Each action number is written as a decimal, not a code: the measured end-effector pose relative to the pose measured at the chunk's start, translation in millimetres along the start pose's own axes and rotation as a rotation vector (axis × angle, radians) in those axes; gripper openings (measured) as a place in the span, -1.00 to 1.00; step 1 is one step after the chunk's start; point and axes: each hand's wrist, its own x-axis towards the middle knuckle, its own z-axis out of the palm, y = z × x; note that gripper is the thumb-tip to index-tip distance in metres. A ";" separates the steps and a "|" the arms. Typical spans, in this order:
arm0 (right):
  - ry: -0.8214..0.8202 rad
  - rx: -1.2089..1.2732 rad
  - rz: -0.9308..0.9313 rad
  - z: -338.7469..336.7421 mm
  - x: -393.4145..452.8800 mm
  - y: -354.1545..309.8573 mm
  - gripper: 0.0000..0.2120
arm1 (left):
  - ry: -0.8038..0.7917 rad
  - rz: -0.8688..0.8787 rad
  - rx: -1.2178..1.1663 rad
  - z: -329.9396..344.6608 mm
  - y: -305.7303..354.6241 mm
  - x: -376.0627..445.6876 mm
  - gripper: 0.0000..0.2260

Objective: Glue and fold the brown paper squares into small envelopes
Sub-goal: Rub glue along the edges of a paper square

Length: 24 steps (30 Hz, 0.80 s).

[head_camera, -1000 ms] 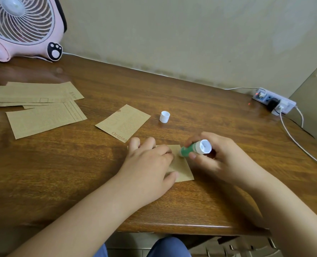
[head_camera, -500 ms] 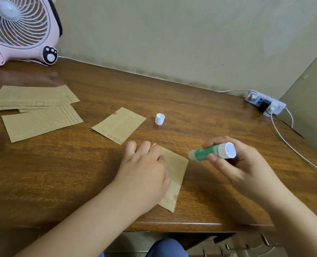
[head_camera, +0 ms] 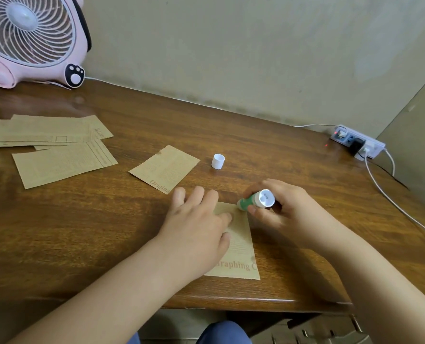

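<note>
Near the surface's (head_camera: 87, 232) front edge, the left hand (head_camera: 196, 227) presses the brown paper square (head_camera: 241, 244) flat with straight fingers while the right hand's (head_camera: 281, 212) grip, curled around the glue stick (head_camera: 255, 200), touches its tip to the far corner, so gluing is in hand and folding likely follows.

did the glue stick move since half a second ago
Yes. The glue stick came back left onto the paper's top corner, nearer the white cap.

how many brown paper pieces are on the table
At least 5: one under the left hand, one mid-table, one at left, two or more overlapping behind it; some may be hidden.
</note>
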 end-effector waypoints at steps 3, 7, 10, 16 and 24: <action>-0.050 0.032 -0.062 -4.5 -10.6 -3.8 -0.75 | 0.045 0.049 -0.011 5.2 -2.9 0.2 -0.63; -0.037 0.064 -0.058 -9.6 -18.8 -5.2 -0.77 | 0.030 0.096 -0.026 4.2 -1.4 1.2 -0.59; 0.025 0.041 -0.032 -6.3 -11.3 1.1 -0.85 | 0.020 0.096 -0.020 3.8 0.6 2.3 -0.57; -0.023 0.048 -0.060 -3.9 -19.5 -4.2 -0.81 | 0.044 0.072 -0.028 7.8 -0.4 1.6 -0.60; -0.028 0.095 -0.076 -9.7 -45.3 -14.8 -0.83 | 0.071 0.081 -0.020 9.9 -3.5 3.5 -0.57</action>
